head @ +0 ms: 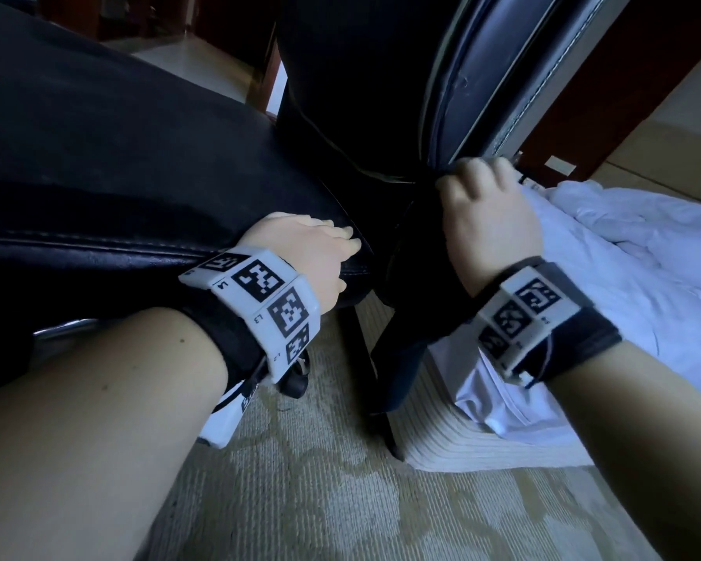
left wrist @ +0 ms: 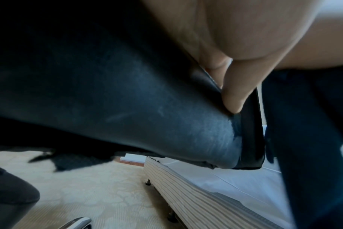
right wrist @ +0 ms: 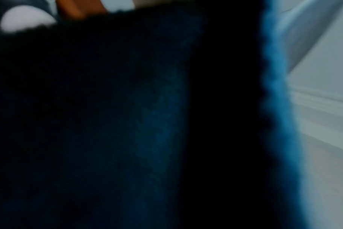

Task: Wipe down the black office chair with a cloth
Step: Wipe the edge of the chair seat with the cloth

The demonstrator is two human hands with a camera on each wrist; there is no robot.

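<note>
Gripping a dark blue cloth (head: 401, 358) in a closed fist, the right hand (head: 490, 224) sits at the lower edge of the black office chair (head: 118, 155) backrest, fingers (head: 476, 172) curled tight round the fabric, which hangs down from the fist toward the carpet (head: 320, 500). The left hand (head: 312, 253) rests on the rear corner of the seat cushion, its fingers lying fairly straight over the top while the thumb presses the cushion's side edge, as the left wrist view shows. The chair fills the upper left of the head view, seat to the left and backrest rising in the middle. The right wrist view is almost wholly covered by the dark cloth, blurred. To the right lies a bed (head: 624, 277) with white bedding, its ribbed base just beside the hanging cloth.
</note>
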